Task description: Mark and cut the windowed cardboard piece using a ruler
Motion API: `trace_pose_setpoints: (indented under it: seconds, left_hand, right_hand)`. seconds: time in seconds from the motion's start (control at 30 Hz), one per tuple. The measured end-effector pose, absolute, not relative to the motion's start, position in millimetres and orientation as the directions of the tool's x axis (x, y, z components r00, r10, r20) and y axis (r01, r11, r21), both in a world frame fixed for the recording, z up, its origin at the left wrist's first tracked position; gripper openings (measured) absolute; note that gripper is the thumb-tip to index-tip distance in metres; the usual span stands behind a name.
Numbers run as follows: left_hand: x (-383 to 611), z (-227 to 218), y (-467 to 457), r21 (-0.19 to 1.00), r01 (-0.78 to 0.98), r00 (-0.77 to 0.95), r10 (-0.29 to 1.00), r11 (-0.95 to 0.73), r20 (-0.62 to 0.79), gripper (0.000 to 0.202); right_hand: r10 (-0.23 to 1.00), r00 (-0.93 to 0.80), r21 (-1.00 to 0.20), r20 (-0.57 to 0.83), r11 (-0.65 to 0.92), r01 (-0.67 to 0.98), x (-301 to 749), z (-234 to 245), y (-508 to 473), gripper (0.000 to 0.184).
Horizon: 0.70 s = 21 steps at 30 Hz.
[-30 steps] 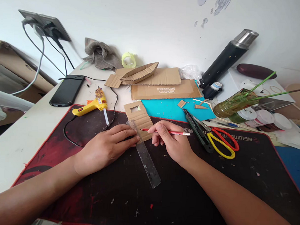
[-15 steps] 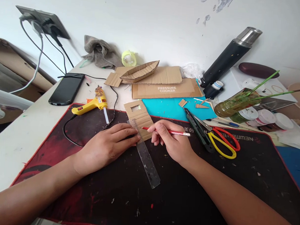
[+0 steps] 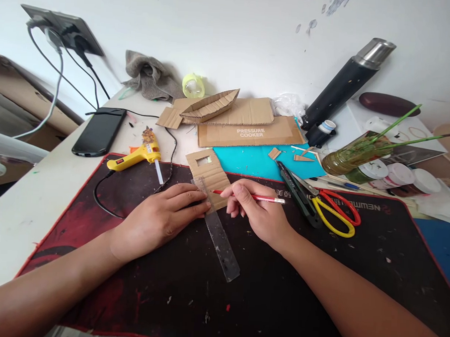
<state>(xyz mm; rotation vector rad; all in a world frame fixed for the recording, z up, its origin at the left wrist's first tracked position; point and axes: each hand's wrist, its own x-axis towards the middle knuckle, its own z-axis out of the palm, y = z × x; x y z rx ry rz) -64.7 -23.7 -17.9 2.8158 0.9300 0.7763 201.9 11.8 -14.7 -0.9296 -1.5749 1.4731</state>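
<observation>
Viewed from above, over a dark desk mat edged in red. Near the mat's middle, pressing down on a clear ruler with the left hand, fingers stretched out flat and close together on the ruler's upper end, not curled round anything. Under that end of the ruler, toward the mat's far edge, a small cardboard piece with a square window cut out. Pinching a red pencil in the right hand, thumb and fingers clamped on the shaft, tip on the cardboard just beside the ruler, back end aimed at the mat's right side. On the mat just right of the pencil, a dark utility knife and yellow-and-red scissors. At the mat's far left corner, a yellow glue gun. Off the mat to the far left, a black phone. Beyond the mat's far edge, a teal sheet, a cardboard boat and a dark flask tilted against the wall.
</observation>
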Motion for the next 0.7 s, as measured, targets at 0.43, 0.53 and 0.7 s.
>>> trace_pose_setpoints:
  seconds: [0.43, 0.53, 0.7]
  left_hand:
    - [-64.1, -16.9, -23.8, 0.222, 0.536, 0.691, 0.574, -0.815, 0.439, 0.038]
    - [-63.8, -16.7, -23.7, 0.218, 0.536, 0.691, 0.572, -0.816, 0.441, 0.037]
    - [-62.9, -16.1, -22.9, 0.166, 0.546, 0.703, 0.557, -0.821, 0.443, 0.032]
  right_hand:
    - [0.9, -0.431, -0.996, 0.06, 0.08, 0.028, 201.6, -14.3, 11.6, 0.049]
    - [0.9, -0.433, -0.996, 0.055, 0.08, 0.04, 201.6, -14.3, 12.0, 0.05]
    - [0.893, -0.447, -0.994, 0.058, 0.091, 0.053, 200.2, -13.6, 12.7, 0.051]
